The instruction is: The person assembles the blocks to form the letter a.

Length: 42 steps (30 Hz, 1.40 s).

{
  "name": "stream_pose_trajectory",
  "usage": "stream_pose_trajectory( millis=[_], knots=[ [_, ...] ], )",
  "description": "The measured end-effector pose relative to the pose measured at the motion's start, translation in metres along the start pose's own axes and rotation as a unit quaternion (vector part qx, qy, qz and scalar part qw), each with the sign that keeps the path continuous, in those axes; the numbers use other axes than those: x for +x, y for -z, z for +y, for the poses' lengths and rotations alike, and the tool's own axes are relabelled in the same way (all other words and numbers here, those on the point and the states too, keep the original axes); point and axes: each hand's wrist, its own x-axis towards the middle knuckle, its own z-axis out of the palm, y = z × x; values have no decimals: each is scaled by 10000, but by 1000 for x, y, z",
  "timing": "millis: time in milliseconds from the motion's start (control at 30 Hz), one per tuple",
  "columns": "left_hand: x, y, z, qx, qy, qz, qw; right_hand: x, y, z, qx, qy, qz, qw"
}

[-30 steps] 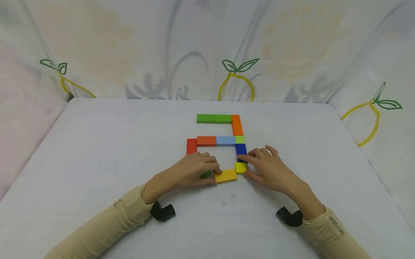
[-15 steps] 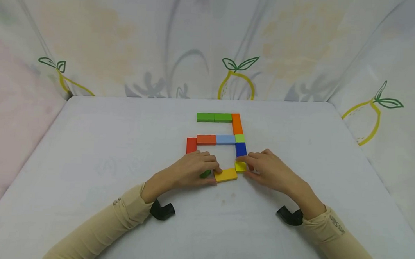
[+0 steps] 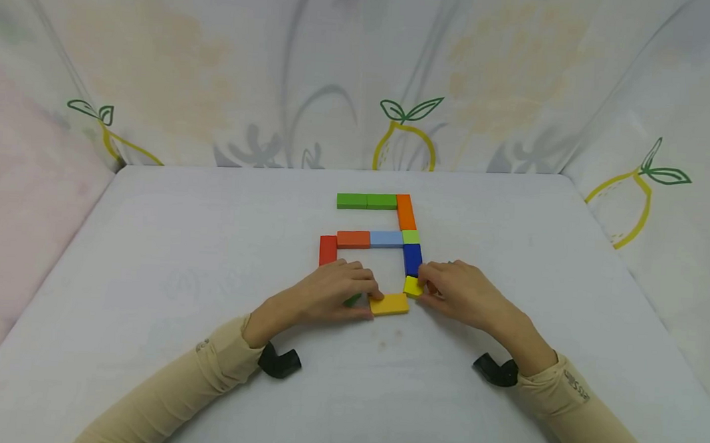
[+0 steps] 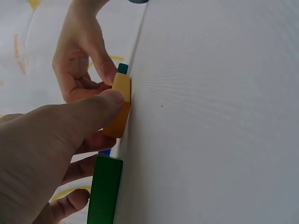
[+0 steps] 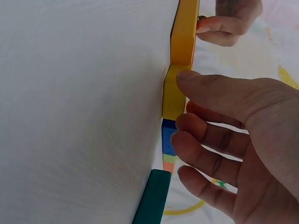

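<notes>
My left hand (image 3: 332, 290) pinches an orange-yellow rectangular block (image 3: 389, 304) between thumb and index finger, flat on the table. A dark green block (image 4: 105, 191) lies under that hand's other fingers, mostly hidden in the head view. My right hand (image 3: 462, 291) pinches a small yellow block (image 3: 413, 287) by its side, thumb at the front and index finger behind. The yellow block sits slightly turned, close to the right end of the orange-yellow block and below a dark blue block (image 3: 412, 259). A teal block (image 5: 153, 196) stands out near the right hand in the right wrist view.
Above the hands, flat blocks form a joined line: red (image 3: 328, 249), orange-red (image 3: 353, 239), light blue (image 3: 386, 239), light green (image 3: 411, 236), orange (image 3: 406, 212) and two green ones (image 3: 367, 201). Black curved pieces (image 3: 280, 362) sit at both wrists. A lemon-print cloth (image 3: 248, 69) hangs behind the white table (image 3: 210, 234).
My right fingers have moved from the dark blue block down to the yellow block and curled closer on it. The yellow block has turned slightly; the orange-yellow block has shifted a little right.
</notes>
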Motion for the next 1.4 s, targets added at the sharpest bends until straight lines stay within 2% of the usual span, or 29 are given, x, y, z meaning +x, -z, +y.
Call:
stream_pose_trajectory(
  millis=[167, 400, 700, 867, 1067, 1233, 1400],
  knots=[
    [1, -3, 0, 47, -10, 87, 10000, -1, -1, 1, 25, -132, 82, 9999],
    [1, -4, 0, 97, 24, 128, 9999, -2, 2, -1, -70, -464, -20, 9989],
    [1, -3, 1, 119, 56, 171, 9998, -1, 2, 1, -25, -491, -55, 9988],
    [-4, 12, -6, 31, 147, -162, 9998, -2, 2, 3, 91, -519, -33, 9986],
    [-15, 35, -17, -19, 410, -481, 9980, -3, 4, 7, 381, -536, 294, 9974],
    [-15, 36, -17, 44, 563, -905, 9943, -6, 10, 13, 507, -732, 481, 9949],
    [-13, 32, -15, 25, 540, -1016, 9934, -10, 14, 22, 424, -966, 552, 9929]
  ],
)
